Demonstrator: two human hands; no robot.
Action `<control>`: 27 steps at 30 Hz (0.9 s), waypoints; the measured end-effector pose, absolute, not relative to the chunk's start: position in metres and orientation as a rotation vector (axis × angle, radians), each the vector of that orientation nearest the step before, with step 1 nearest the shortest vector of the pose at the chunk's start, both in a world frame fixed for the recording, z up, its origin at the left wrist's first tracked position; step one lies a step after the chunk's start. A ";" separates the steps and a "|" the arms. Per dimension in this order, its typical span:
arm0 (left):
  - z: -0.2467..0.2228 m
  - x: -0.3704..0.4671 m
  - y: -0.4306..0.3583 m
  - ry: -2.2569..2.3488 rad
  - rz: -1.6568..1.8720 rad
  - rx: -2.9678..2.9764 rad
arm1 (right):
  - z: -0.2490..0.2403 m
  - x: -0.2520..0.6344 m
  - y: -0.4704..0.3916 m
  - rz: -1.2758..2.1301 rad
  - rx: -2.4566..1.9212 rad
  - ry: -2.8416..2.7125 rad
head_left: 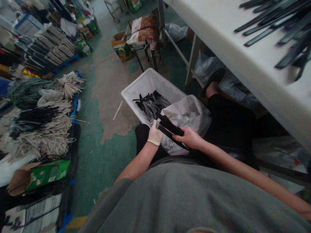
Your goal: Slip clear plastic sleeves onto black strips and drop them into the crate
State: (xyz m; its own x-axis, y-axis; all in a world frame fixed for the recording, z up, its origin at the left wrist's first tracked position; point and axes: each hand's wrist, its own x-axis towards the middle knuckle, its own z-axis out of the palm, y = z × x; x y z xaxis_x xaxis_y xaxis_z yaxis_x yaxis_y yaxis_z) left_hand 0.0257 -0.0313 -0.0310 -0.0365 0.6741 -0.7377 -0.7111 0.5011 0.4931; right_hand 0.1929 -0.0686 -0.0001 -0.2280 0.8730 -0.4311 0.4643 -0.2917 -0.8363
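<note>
The white table point(218, 19) spans the far right, loose dark strips point(267, 29) fanned across it. Left of it sits a white tub point(136, 81), with more dark pieces point(150, 103) inside and a crumpled white bag point(187, 111) at its near right side. The right forearm reaches in from the near right, elbow out wide and wrist nearly straight; the bare right hand point(190, 138) lies back upward, thumb pointing left, closed round the near end of a bundle of black strips point(170, 126). The left forearm, shorter in view, slants up and away to a pale-gloved left hand point(155, 134) beside the bundle's left side; its fingertips are partly hidden, so I cannot tell whether they pinch. The bundle lies between the hands, near the tub's near edge. On the near left, a green carton point(48, 174) carries small white label patches point(63, 173), their print too blurred to read.
</note>
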 end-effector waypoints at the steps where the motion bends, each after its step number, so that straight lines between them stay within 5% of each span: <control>1: -0.032 0.028 -0.035 1.118 1.096 -0.049 | -0.002 0.194 -0.067 1.519 -1.685 -1.568; 14: -0.049 0.027 -0.041 1.128 1.323 -0.075 | -0.010 0.191 -0.063 1.711 -1.720 -1.483; 27: -0.062 0.025 -0.055 1.122 0.941 0.073 | 0.023 0.204 -0.073 1.796 -1.797 -1.512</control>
State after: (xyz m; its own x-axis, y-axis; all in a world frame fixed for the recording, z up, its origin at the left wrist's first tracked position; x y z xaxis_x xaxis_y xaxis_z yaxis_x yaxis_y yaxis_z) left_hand 0.0254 -0.0546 -0.0624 0.1070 0.6727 -0.7321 -0.6041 0.6288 0.4895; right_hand 0.2041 -0.0728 0.0226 -0.2504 0.7283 -0.6379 0.5045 -0.4642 -0.7280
